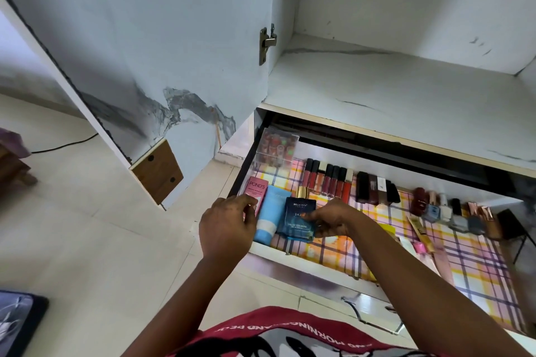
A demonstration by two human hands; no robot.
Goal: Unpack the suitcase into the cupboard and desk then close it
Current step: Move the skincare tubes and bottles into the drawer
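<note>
An open cupboard drawer [307, 266] lined with checked paper holds cosmetics. At its front left corner, my right hand [330, 219] pinches a blue cologne bottle [298, 219] with a gold cap, standing it beside a light blue tube [269, 216]. My left hand [224, 226] touches the pink Pond's box [256, 190] and the tube's left side with its fingertips. The suitcase is not clearly in view.
Lip glosses [327, 180], dark lipsticks [377, 187] and nail polish bottles [452, 211] line the drawer's back. A clear box [277, 148] sits at the back left. The cupboard door [139, 61] stands open on the left; a bare shelf [406, 95] lies above.
</note>
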